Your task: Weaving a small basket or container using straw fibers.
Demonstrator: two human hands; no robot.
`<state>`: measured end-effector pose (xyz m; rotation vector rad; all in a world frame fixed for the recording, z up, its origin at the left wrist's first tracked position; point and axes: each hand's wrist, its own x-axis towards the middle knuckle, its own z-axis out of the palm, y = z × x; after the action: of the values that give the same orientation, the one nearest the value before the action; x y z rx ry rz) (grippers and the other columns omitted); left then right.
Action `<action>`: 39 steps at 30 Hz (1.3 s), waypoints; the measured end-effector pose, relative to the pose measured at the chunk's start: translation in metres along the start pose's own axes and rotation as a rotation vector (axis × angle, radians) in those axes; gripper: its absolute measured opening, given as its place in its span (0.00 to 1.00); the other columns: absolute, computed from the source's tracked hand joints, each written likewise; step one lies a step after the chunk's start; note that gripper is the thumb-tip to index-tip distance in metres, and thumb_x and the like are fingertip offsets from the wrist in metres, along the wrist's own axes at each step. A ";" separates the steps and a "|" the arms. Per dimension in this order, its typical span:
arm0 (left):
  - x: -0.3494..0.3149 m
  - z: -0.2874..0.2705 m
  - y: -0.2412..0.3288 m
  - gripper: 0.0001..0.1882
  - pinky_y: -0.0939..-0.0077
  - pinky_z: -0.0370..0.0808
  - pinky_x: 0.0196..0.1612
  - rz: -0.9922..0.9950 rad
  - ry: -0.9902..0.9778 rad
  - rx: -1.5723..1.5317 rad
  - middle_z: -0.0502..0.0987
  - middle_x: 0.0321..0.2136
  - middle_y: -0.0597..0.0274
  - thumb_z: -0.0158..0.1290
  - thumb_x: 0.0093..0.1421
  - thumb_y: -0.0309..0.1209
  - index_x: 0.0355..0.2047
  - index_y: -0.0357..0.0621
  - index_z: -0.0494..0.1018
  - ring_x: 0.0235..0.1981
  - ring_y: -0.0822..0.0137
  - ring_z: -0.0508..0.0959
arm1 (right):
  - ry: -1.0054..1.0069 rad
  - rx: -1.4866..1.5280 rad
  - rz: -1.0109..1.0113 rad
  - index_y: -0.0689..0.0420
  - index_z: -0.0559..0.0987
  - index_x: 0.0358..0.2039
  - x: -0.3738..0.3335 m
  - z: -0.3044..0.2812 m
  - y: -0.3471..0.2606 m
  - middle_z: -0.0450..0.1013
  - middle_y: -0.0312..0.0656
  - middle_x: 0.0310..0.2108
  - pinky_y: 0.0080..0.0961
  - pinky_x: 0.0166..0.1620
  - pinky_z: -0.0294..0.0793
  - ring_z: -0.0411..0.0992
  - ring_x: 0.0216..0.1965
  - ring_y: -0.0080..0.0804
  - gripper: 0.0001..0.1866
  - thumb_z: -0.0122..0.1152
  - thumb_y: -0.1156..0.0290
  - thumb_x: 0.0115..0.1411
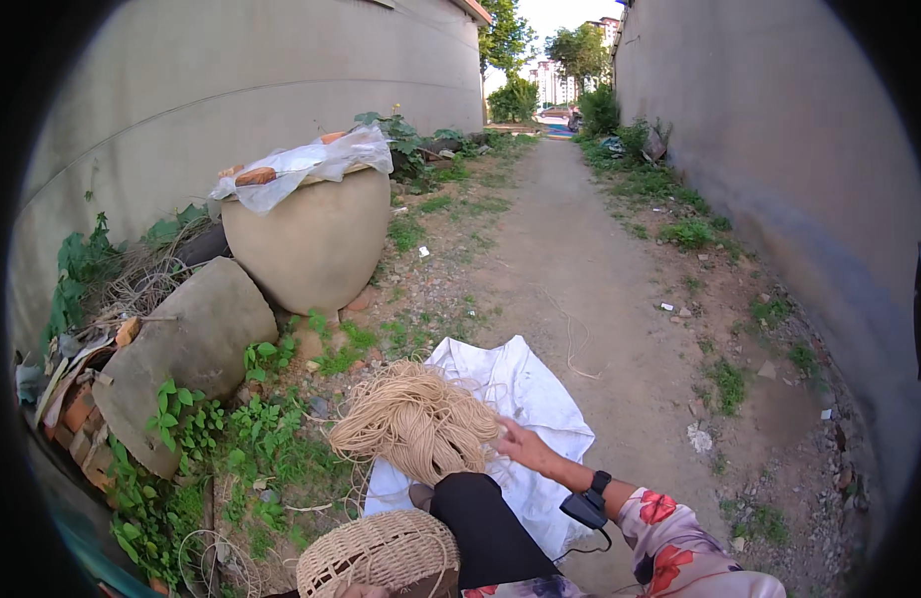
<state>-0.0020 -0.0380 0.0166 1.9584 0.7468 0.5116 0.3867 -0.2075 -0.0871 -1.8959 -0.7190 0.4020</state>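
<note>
A tan woven basket [379,550] lies tilted at my lap, its ribbed side showing. At its lower edge my left hand [363,590] grips it; only a small part of that hand shows, the rest being cut off by the picture's lower edge. My right hand [532,448] reaches forward, fingers stretched and slightly apart, to the right side of a large loose bundle of tan cord [415,419]. Its fingertips are at the outer strands. Under the bundle a white cloth sheet [540,404] is spread on the ground. My dark-trousered leg [485,528] lies between basket and right forearm.
At the left stands a big clay-coloured vat [316,239] topped with plastic sheeting [311,164] and bricks. A slab [196,349] leans beside green weeds [266,439]. A dirt path [560,229] runs between two walls. A black device [585,506] hangs at my right wrist.
</note>
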 end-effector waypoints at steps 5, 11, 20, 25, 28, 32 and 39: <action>0.003 0.003 0.011 0.10 0.75 0.70 0.34 -0.082 -0.005 -0.028 0.74 0.23 0.64 0.54 0.61 0.31 0.30 0.34 0.77 0.27 0.73 0.72 | 0.584 0.316 -0.529 0.62 0.64 0.61 0.010 -0.080 -0.176 0.75 0.43 0.36 0.27 0.43 0.72 0.72 0.39 0.27 0.27 0.56 0.66 0.64; -0.006 0.001 -0.005 0.12 0.70 0.70 0.36 -0.057 -0.075 0.033 0.76 0.33 0.59 0.52 0.62 0.37 0.33 0.40 0.77 0.34 0.68 0.74 | 0.390 0.141 -0.701 0.60 0.70 0.51 -0.039 -0.044 -0.197 0.74 0.40 0.33 0.26 0.39 0.73 0.73 0.34 0.26 0.17 0.54 0.69 0.63; -0.007 0.012 0.032 0.09 0.68 0.71 0.35 0.190 0.048 0.135 0.75 0.22 0.55 0.56 0.59 0.31 0.29 0.35 0.78 0.27 0.62 0.75 | -0.061 0.019 -0.631 0.58 0.71 0.51 -0.062 0.123 -0.101 0.70 0.52 0.46 0.39 0.50 0.68 0.70 0.46 0.51 0.19 0.52 0.60 0.65; -0.001 0.016 0.036 0.10 0.64 0.72 0.36 0.302 0.089 0.289 0.76 0.24 0.48 0.55 0.58 0.32 0.30 0.35 0.78 0.28 0.53 0.76 | -0.168 0.024 -0.626 0.61 0.70 0.53 -0.054 0.149 -0.104 0.69 0.52 0.44 0.37 0.52 0.66 0.68 0.48 0.49 0.21 0.48 0.60 0.67; 0.003 0.020 0.031 0.10 0.64 0.72 0.35 0.266 0.082 0.246 0.76 0.24 0.48 0.55 0.58 0.32 0.31 0.35 0.78 0.28 0.52 0.76 | -0.152 0.008 -0.590 0.62 0.69 0.54 -0.048 0.153 -0.102 0.68 0.52 0.44 0.37 0.54 0.64 0.67 0.50 0.48 0.22 0.46 0.59 0.67; 0.004 0.021 0.031 0.10 0.64 0.72 0.34 0.210 0.064 0.199 0.76 0.23 0.49 0.54 0.59 0.32 0.31 0.35 0.78 0.27 0.54 0.77 | -0.150 0.016 -0.576 0.63 0.69 0.54 -0.048 0.152 -0.100 0.68 0.51 0.45 0.37 0.55 0.64 0.67 0.50 0.48 0.24 0.46 0.58 0.66; 0.001 0.022 0.019 0.09 0.73 0.67 0.31 0.210 0.094 0.052 0.72 0.22 0.59 0.55 0.56 0.30 0.26 0.34 0.77 0.25 0.68 0.71 | -0.199 0.003 -0.539 0.61 0.70 0.54 -0.054 0.145 -0.102 0.69 0.52 0.45 0.37 0.55 0.63 0.66 0.51 0.48 0.23 0.46 0.58 0.66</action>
<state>0.0180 -0.0582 0.0225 2.0854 0.6211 0.7205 0.2323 -0.1096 -0.0581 -1.5890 -1.3159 0.2455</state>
